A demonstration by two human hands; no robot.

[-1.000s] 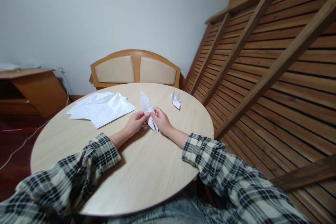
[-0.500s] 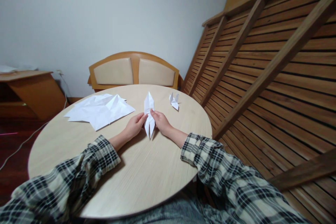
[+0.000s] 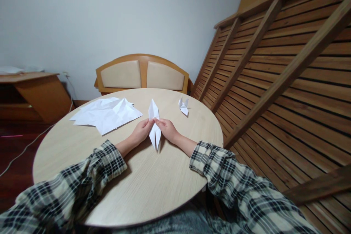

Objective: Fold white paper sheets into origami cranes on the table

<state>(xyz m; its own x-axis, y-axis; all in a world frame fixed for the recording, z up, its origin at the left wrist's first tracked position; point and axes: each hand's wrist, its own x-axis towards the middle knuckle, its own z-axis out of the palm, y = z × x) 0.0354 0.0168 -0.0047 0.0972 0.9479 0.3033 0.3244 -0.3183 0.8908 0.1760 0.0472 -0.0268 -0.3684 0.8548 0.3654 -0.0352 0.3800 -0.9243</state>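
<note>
A long white folded paper [image 3: 154,109] points away from me over the middle of the round table, its near end split into two narrow points. My left hand [image 3: 142,131] pinches its left edge, and my right hand [image 3: 166,129] grips the right edge. Both thumbs meet on top near the paper's middle; the fingers underneath are hidden. Farther right on the table sits a small white origami crane [image 3: 183,107], apart from my hands. To the left lies a spread of creased white paper sheets [image 3: 108,115].
The pale round table [image 3: 131,186] reaches close to my body. Behind it stands a wooden headboard [image 3: 144,69] with two cream panels. Wooden slats [image 3: 263,98] lean along the right side, and a brown desk [image 3: 41,93] with a cable beside it is at the left.
My right thumb has moved left across the folded paper, close to the left thumb. The paper has tilted slightly, its far tip shifting left. The view has turned a little.
</note>
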